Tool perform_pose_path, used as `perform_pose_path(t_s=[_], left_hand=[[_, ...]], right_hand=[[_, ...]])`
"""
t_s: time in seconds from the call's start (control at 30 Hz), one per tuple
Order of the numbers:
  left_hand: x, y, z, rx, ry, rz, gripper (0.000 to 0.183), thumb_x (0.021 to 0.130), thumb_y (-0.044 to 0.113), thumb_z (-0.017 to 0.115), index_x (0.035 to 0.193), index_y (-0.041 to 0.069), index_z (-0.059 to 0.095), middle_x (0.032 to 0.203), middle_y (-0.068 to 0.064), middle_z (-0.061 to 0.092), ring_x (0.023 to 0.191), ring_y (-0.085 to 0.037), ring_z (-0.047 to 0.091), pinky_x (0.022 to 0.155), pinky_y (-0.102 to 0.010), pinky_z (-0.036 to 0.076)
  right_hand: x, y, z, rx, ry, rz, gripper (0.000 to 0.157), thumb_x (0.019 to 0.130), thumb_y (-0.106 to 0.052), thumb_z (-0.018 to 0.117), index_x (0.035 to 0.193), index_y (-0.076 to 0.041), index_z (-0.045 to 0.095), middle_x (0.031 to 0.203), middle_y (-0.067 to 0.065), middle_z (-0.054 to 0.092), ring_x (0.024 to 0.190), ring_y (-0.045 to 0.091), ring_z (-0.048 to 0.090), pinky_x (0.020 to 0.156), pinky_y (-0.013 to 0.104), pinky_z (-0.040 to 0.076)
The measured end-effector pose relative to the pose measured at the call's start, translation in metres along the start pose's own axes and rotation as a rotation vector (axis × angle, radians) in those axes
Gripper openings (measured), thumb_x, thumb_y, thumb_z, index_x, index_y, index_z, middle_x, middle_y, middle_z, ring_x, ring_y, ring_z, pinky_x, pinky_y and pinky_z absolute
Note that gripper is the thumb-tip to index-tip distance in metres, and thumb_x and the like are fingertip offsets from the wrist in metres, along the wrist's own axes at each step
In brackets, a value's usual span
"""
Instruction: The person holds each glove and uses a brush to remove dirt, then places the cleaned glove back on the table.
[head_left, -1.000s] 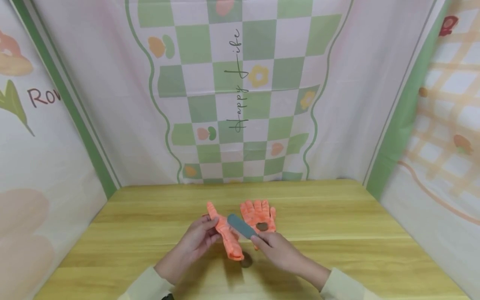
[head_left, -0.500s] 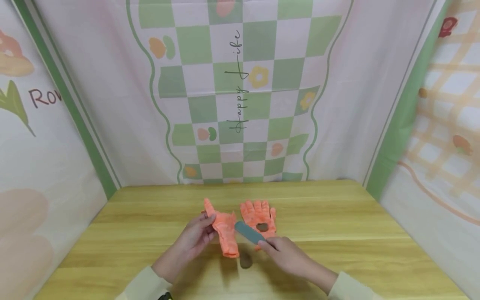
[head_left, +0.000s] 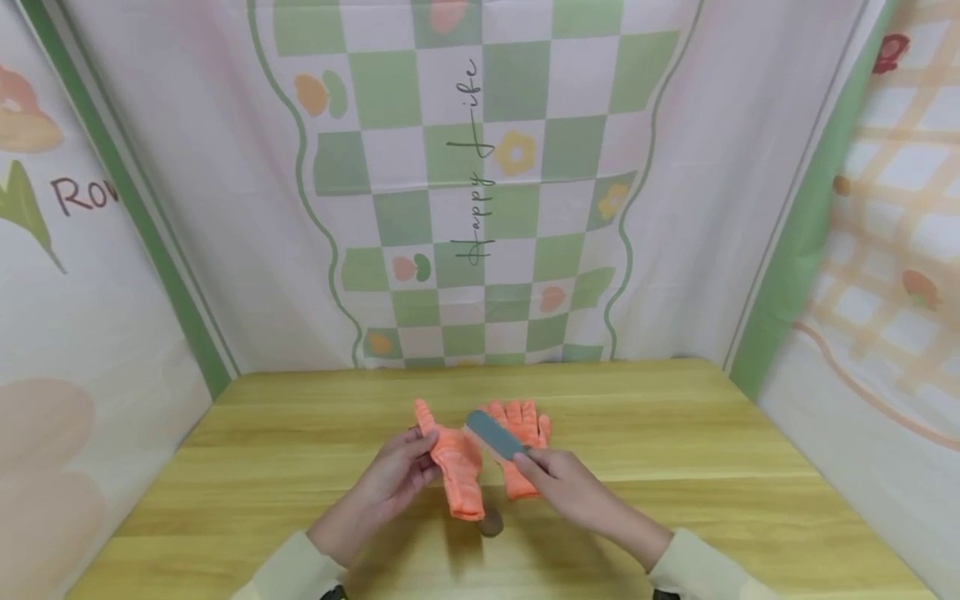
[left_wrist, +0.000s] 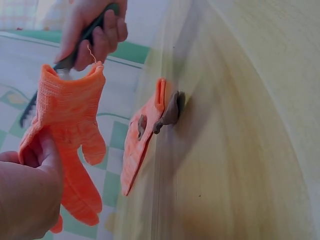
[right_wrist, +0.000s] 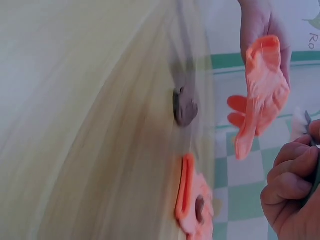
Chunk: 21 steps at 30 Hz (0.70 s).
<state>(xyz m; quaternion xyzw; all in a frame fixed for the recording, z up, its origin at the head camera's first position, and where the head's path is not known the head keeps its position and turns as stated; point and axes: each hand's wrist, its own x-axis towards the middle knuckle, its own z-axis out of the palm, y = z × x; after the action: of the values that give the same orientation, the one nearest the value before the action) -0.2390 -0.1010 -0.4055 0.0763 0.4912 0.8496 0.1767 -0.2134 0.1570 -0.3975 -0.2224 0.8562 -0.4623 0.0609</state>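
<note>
My left hand [head_left: 401, 475] pinches an orange knitted glove [left_wrist: 67, 115] by its side, holding it up off the table with the cuff towards me. My right hand [head_left: 562, 492] grips the dark green handle of a brush [head_left: 495, 435]; its flat blue-green back faces up in the head view, and pale bristles show in the right wrist view. The brush head is close beside the held glove. A second orange glove [head_left: 521, 482] lies flat on the table, partly covered by the brush in the head view. On it sits a small brown lump [right_wrist: 200, 209].
Another brown lump [head_left: 491, 523] lies on the wooden table [head_left: 300, 442], just below the held glove's cuff in the head view. Behind the table hangs a green-and-white checked cloth [head_left: 517, 217], with printed curtains at both sides.
The brush shifts down and right away from the held glove, then back up and left beside it. The held glove turns so more of its flat face shows upward.
</note>
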Motion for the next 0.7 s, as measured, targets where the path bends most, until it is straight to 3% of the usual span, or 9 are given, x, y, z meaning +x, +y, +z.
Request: perform_pose_path(t_s=[0.23,0.43,0.7], left_hand=[[0.001,0.0,0.003,0.006,-0.008,-0.015,0.014,0.103,0.003,0.043,0.114,-0.004,0.045,0.1,-0.005,0.06,0.094,-0.014,0.058,0.086,-0.025,0.051],[0.001,0.0,0.004,0.004,0.006,-0.002,0.015,0.103,0.004,0.043,0.115,-0.004,0.045,0.099,-0.005,0.058,0.092,-0.012,0.056,0.083,-0.023,0.051],[0.0,-0.001,0.004,-0.012,-0.014,0.025,0.035,0.105,0.006,0.036,0.134,-0.012,0.031,0.111,-0.006,0.059,0.104,-0.013,0.057,0.092,-0.026,0.048]], right_hand=[[0.007,-0.008,0.011,0.011,-0.013,-0.048,0.045,0.105,-0.038,0.042,0.07,-0.009,0.046,0.057,-0.005,0.034,0.047,0.007,0.026,0.045,0.022,0.028],[0.008,-0.011,0.017,0.019,-0.009,-0.044,0.048,0.104,-0.04,0.043,0.069,-0.007,0.047,0.063,-0.002,0.041,0.049,0.008,0.031,0.046,0.023,0.033],[0.007,-0.006,0.025,0.121,-0.039,0.002,0.049,0.104,-0.04,0.042,0.076,-0.001,0.049,0.058,-0.004,0.038,0.044,0.008,0.025,0.041,0.021,0.025]])
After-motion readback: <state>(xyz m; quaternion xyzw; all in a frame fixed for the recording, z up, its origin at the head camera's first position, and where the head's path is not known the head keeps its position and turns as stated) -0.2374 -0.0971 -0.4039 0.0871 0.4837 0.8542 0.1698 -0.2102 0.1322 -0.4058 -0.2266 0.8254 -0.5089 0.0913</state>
